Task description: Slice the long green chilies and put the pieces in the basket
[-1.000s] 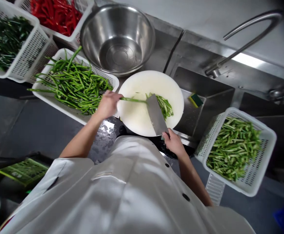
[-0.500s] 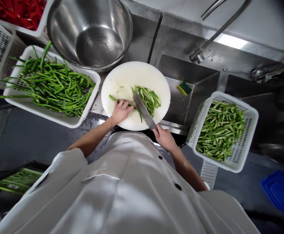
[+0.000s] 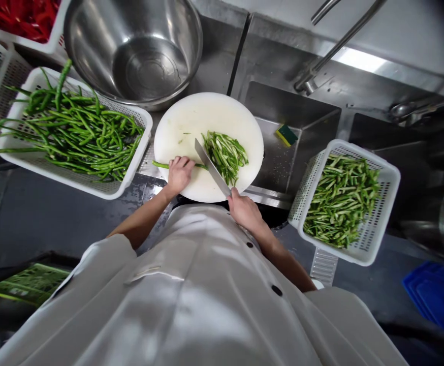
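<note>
On the round white cutting board (image 3: 180,112), my left hand (image 3: 180,174) presses down with curled fingers on a long thin green pepper (image 3: 161,164). Its ends stick out on both sides of the hand. My right hand (image 3: 245,209) grips a cleaver (image 3: 213,166) by its handle, which the fingers cover. The blade slants across the board at the pepper's right end; whether it touches the pepper I cannot tell. Right of the blade lies a pile of slant-cut green pepper pieces (image 3: 227,155).
Whole green peppers fill a white basket (image 3: 125,189) on the left; cut pieces fill another basket (image 3: 387,213) on the right. Behind stand a large steel bowl (image 3: 149,66) and red peppers (image 3: 24,18). A sponge (image 3: 286,135) lies in the sink (image 3: 294,104) under a faucet (image 3: 336,53).
My left hand has shifted slightly left, and the pepper under it now lies flatter across the board. The cleaver has moved left, off the cut pile. The whole view has shifted a little.
</note>
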Demonstrator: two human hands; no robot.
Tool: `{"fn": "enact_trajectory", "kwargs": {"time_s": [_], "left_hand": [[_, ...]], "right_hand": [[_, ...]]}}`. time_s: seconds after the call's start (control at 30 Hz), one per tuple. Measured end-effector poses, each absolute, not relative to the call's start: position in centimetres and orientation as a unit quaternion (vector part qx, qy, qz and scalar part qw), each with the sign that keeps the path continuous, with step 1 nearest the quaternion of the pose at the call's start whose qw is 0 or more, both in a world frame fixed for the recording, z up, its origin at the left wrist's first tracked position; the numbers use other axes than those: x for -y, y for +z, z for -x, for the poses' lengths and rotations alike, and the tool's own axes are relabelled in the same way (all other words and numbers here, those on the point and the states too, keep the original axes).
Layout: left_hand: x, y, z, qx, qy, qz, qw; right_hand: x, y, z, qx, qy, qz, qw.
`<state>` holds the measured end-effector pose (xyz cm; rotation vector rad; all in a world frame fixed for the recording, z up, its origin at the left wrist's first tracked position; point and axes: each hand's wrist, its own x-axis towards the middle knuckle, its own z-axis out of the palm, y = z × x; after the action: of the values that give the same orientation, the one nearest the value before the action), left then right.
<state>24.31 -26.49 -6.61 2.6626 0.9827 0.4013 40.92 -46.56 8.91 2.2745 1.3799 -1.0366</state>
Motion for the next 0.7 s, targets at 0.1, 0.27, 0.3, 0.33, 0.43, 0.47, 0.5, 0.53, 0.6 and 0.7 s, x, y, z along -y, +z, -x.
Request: {"fn": "enact_trajectory", "kwargs": {"time_s": [0.1, 0.27, 0.3, 0.33, 0.43, 0.47, 0.5, 0.53, 0.6, 0.7], "left_hand": [[25.9, -6.4, -24.3, -0.312, 0.118, -0.927, 0.17], [25.2, -5.4, -23.3, -0.193, 0.09, -0.957, 0.197], [25.2, -5.2, -23.0, -0.205, 0.096, -0.956, 0.185], [25.3, -5.1, -22.7, -0.227, 0.103, -0.953, 0.172], [25.7, -5.2, -22.0, -0.294, 0.105, -0.937, 0.154], [25.9, -5.3, -21.9, -0.303, 0.104, -0.935, 0.154], [26.0, -5.5, -21.9, -0.308, 0.104, -0.933, 0.152], [26.1, -5.7, -21.9, -0.309, 0.106, -0.933, 0.149], [26.3, -5.9, -22.0, -0.311, 0.114, -0.933, 0.142], [26.4, -6.1, -22.1, -0.314, 0.115, -0.933, 0.135]], "right_hand": [[46.4, 9.4, -41.5, -0.492, -0.332, -0.79, 0.149], [46.7, 10.3, -41.9, -0.501, -0.31, -0.793, 0.154], [46.7, 10.3, -41.8, -0.504, -0.311, -0.79, 0.156], [46.8, 10.2, -41.7, -0.507, -0.313, -0.787, 0.159], [47.0, 10.2, -41.5, -0.518, -0.319, -0.774, 0.176], [47.0, 10.3, -41.4, -0.523, -0.317, -0.77, 0.181], [47.0, 10.4, -41.4, -0.529, -0.314, -0.767, 0.184], [46.8, 10.5, -41.4, -0.534, -0.312, -0.764, 0.184], [46.3, 10.5, -41.4, -0.541, -0.311, -0.761, 0.181], [45.1, 10.0, -41.3, -0.544, -0.34, -0.748, 0.171]]}}
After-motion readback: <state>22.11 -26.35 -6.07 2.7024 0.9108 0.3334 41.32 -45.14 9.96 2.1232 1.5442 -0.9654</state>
